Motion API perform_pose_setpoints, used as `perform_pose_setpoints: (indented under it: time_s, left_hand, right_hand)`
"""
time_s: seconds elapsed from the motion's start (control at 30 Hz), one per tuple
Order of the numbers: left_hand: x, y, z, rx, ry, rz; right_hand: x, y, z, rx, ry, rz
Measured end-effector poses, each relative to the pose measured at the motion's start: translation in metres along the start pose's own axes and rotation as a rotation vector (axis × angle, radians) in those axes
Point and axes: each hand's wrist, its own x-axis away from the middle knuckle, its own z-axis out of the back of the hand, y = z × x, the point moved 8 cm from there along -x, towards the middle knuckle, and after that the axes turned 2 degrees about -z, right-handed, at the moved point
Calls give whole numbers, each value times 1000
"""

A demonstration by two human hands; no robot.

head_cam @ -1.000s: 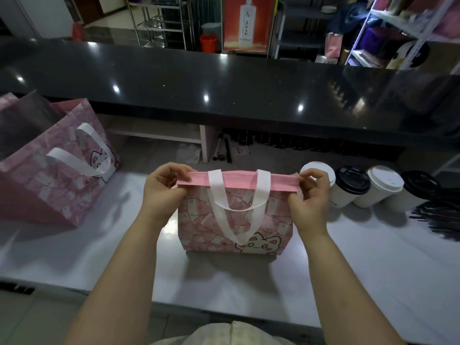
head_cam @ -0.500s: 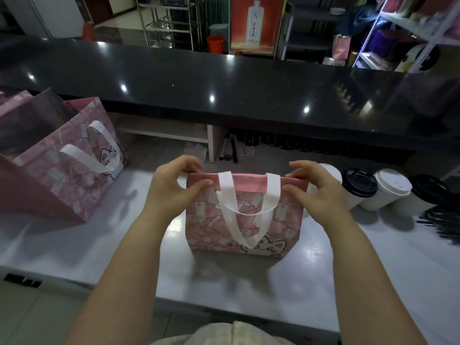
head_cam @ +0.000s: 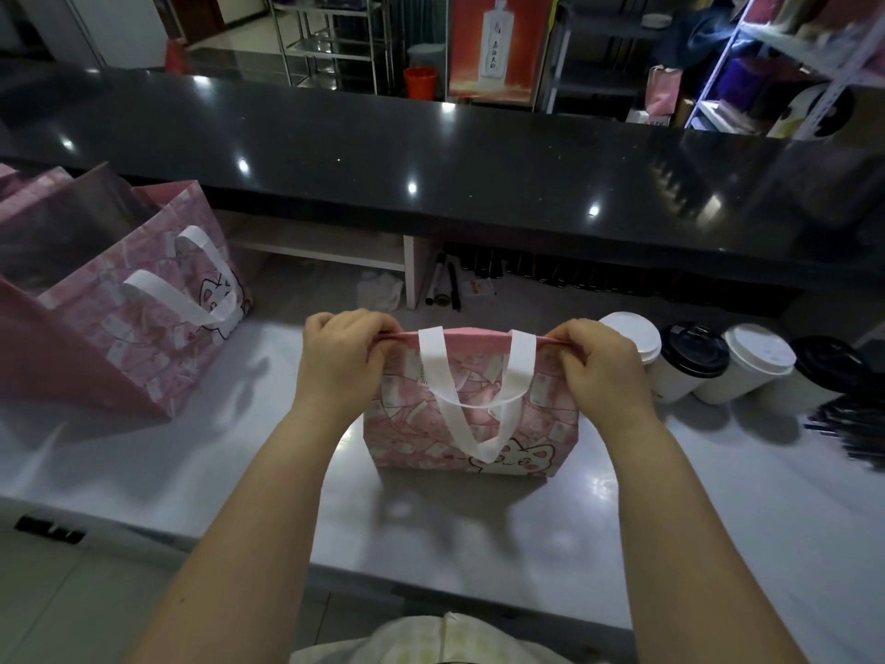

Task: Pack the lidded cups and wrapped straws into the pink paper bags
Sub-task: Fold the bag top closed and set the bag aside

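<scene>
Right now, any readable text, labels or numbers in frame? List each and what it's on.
No text reads cleanly.
On the poster bottle: vertical characters, too blurred.
On the pink paper bag: printed tags, too small.
On the white card under the counter: red mark, unreadable.

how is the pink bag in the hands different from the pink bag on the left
The held bag stands upright with its top edge pressed flat and shut; the left bag has its mouth gaping open. The left hand and right hand pinch the held bag's top corners; nothing touches the left bag. Both are pink with a cartoon print and white strap handles.
</scene>
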Motion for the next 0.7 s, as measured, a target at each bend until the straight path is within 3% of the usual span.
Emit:
perform_pose_setpoints:
  time_s: [0.1, 0.2, 0.27, 0.4, 0.5, 0.7]
  left_hand:
    - [-1, -12, 2, 232, -86, 90]
    - [-14, -3, 15, 418, -47, 103]
    - [-29, 20, 19, 336, -10, 2]
    - [-41, 62, -21, -70, -202, -150]
    - [-33, 65, -45, -150, -212, -150]
    - [-20, 72, -47, -172, -16, -180]
  right_hand:
    - [-4, 5, 4, -83, -122, -57]
    - [-11, -20, 17, -185, -99, 0]
    - [-17, -48, 11, -117, -119, 111]
    - [-21, -60, -30, 278, -314, 105]
    - [-16, -55, -40, 352, -238, 110]
    - [-12, -54, -41, 287, -57, 106]
